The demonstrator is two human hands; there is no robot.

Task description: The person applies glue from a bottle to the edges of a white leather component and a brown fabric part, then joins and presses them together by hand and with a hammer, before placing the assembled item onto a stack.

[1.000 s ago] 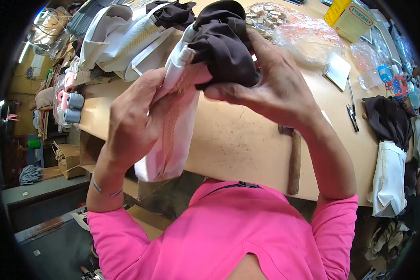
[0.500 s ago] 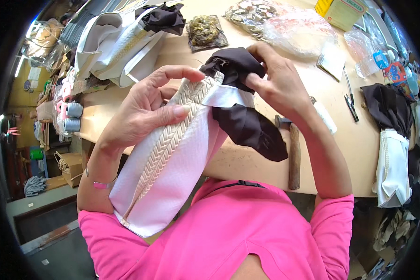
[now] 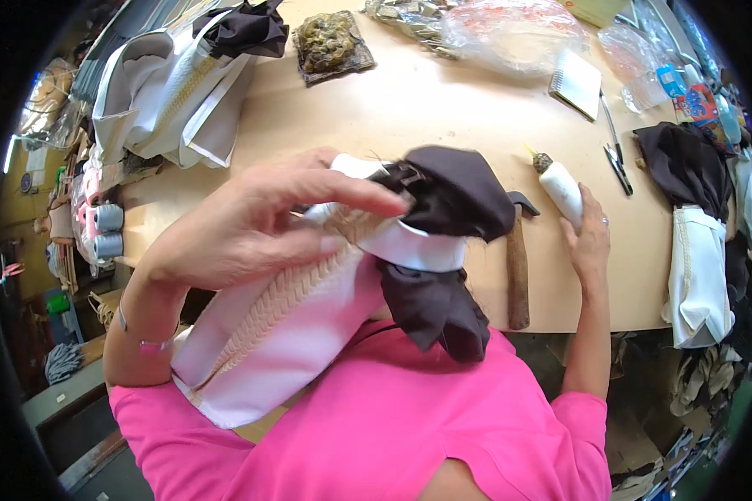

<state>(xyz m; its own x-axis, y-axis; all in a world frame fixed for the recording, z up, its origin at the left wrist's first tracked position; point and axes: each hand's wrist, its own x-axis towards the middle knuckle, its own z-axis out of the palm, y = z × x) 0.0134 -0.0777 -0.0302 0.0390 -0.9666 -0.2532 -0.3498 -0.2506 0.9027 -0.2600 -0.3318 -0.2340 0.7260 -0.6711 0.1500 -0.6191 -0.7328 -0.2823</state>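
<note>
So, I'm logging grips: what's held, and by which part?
The left hand holds the white piece near the upper end of its braided strip; the right hand grips the white bottle by the end opposite its yellow tip.

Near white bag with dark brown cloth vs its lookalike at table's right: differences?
The near bag has the left hand on it; the right bag is untouched. The near bag slants in view; the right bag is near upright. The near bag shows a broad cream braided strip; the right bag, a narrow line. Both: white body, dark brown cloth.
</note>
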